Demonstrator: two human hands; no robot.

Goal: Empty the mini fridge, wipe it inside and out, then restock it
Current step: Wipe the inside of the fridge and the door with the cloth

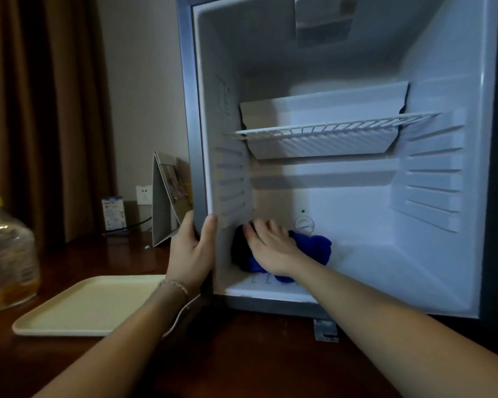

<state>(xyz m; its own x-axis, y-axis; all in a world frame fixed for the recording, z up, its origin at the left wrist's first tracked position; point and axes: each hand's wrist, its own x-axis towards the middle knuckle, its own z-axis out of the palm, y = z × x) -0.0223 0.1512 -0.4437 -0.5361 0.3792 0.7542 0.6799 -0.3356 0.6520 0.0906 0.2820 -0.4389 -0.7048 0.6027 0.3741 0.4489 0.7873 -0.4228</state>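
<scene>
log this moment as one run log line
stage: wiping inside | left hand: grips mini fridge frame | right hand: presses blue cloth on floor | wire shelf: bare

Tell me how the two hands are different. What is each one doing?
The left hand grips the fridge at its front edge, thumb curled round it; the right hand lies flat inside, pressing a blue cloth. The left wrist wears a bracelet; the right wrist is bare. Both touch the fridge's lower left corner.
</scene>
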